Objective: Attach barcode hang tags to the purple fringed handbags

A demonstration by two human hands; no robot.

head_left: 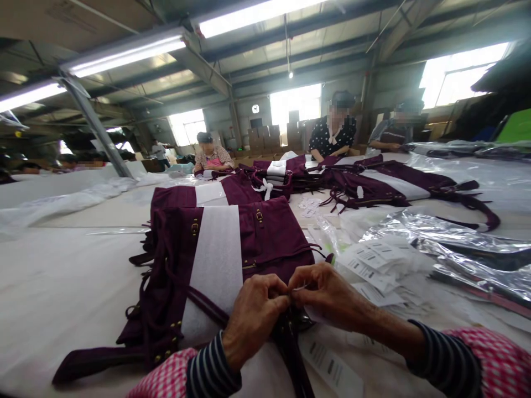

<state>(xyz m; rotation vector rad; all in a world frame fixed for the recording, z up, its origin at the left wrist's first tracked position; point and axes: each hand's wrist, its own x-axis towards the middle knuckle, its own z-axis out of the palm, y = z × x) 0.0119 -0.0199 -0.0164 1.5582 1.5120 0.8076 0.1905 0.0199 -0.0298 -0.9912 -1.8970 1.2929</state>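
A dark purple handbag (pixel 269 237) lies on the white table (pixel 62 287) in front of me, with a white foam strip (pixel 218 260) wrapped across its middle. My left hand (pixel 253 318) and my right hand (pixel 327 293) meet over the bag's near edge. Both pinch a small thin pale piece (pixel 299 288) between their fingertips, too small to name. The bag's dark strap (pixel 290 354) runs under my hands towards me. A white barcode tag (pixel 332 367) lies below my right wrist.
A loose heap of white paper tags (pixel 377 265) and clear plastic bags (pixel 456 243) lies to the right. More purple bags (pixel 365 185) are spread further back. Three people sit at the table's far side. Clear plastic sheeting (pixel 83 196) lies at the left.
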